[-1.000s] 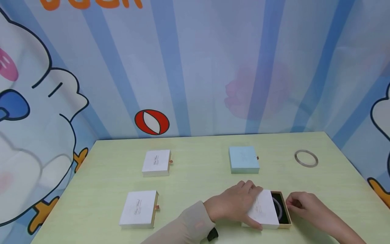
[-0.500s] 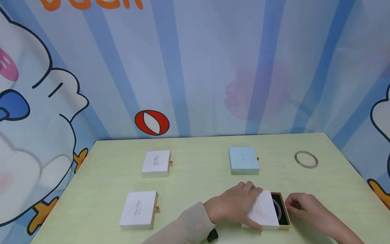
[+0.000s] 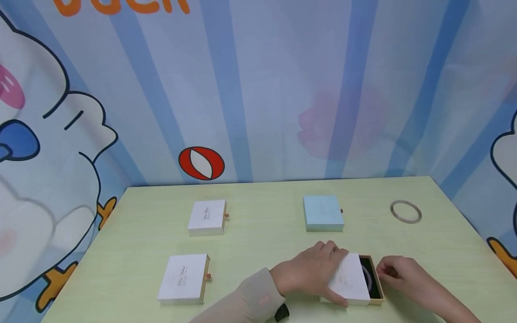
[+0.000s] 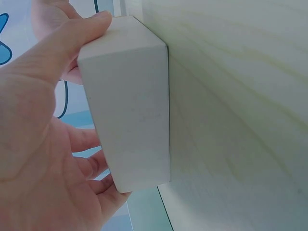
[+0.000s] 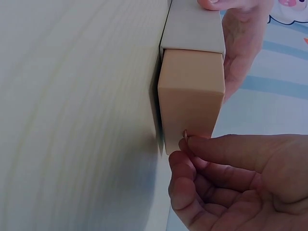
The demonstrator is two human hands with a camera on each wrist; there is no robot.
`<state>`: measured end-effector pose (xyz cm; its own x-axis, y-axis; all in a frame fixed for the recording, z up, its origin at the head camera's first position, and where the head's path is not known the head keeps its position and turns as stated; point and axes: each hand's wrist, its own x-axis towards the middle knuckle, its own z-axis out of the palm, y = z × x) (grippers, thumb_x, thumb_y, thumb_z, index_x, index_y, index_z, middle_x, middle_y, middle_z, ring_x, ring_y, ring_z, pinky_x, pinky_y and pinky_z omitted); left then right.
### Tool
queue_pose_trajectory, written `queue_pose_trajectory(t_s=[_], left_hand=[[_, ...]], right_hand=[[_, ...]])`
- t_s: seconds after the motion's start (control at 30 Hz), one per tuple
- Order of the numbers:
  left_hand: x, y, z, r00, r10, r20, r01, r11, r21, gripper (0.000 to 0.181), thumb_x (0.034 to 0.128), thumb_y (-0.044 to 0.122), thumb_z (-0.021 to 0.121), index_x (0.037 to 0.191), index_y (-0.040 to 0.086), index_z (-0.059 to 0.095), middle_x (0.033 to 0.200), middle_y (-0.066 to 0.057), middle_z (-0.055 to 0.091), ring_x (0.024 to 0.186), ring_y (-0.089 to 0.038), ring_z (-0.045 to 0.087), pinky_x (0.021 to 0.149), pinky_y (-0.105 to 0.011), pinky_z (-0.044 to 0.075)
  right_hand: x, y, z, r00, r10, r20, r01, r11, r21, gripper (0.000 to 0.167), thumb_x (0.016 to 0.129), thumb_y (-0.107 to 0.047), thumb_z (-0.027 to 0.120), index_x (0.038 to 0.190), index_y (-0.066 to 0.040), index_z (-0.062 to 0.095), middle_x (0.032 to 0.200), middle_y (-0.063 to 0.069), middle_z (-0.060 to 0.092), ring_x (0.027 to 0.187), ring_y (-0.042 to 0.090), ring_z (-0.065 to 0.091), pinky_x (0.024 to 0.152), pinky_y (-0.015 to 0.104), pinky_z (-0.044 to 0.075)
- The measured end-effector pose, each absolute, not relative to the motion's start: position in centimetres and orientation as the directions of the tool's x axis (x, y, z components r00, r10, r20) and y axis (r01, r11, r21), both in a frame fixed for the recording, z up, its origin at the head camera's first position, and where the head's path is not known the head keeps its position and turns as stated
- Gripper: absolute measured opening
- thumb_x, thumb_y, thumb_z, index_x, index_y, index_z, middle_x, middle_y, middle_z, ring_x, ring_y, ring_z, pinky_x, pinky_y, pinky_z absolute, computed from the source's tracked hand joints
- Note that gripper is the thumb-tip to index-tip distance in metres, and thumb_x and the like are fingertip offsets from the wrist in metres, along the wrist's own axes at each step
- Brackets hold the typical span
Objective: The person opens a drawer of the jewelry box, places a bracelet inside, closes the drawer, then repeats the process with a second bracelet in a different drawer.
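Note:
A white drawer-style gift box (image 3: 350,280) lies at the front right of the table, its tan-edged drawer (image 3: 376,287) partly out on the right. Inside the drawer's black lining sits a pale bangle (image 3: 367,278), half covered by the sleeve. My left hand (image 3: 313,271) grips the white sleeve from above; in the left wrist view, thumb and fingers span the white box end (image 4: 130,115). At the drawer's front my right hand (image 3: 408,278) pinches a small ribbon tab (image 5: 186,135) between thumb and forefinger, as the right wrist view shows.
Behind the hands is a light blue box (image 3: 324,213), with a grey bangle (image 3: 405,211) to its right. Two more white boxes stand on the left, one farther back (image 3: 208,217) and one nearer (image 3: 183,279). A printed backdrop (image 3: 262,89) rises at the table's far edge.
The drawer has slid slightly left into the sleeve, and my right hand has moved left with it. My left hand and the other boxes stay in place.

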<state>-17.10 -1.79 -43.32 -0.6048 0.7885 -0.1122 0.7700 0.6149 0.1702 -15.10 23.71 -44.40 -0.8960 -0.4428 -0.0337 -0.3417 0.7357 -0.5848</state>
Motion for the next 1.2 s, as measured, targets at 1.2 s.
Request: queue_pose_trajectory(t_s=[1.2], left_hand=[[-17.1, -1.8, -43.4, -0.606, 0.788, -0.112, 0.775, 0.616, 0.139, 0.101, 0.0772, 0.075, 0.066, 0.151, 0.014, 0.036, 0.132, 0.003, 0.046, 0.111, -0.007, 0.043, 0.095, -0.016, 0.036]], right_hand=[[-15.3, 22.6, -44.7, -0.862, -0.507, 0.026, -0.413, 0.67, -0.617, 0.017, 0.087, 0.007, 0.068, 0.078, -0.007, 0.063, 0.072, -0.011, 0.055, 0.066, -0.002, 0.043, 0.057, 0.025, 0.042]])
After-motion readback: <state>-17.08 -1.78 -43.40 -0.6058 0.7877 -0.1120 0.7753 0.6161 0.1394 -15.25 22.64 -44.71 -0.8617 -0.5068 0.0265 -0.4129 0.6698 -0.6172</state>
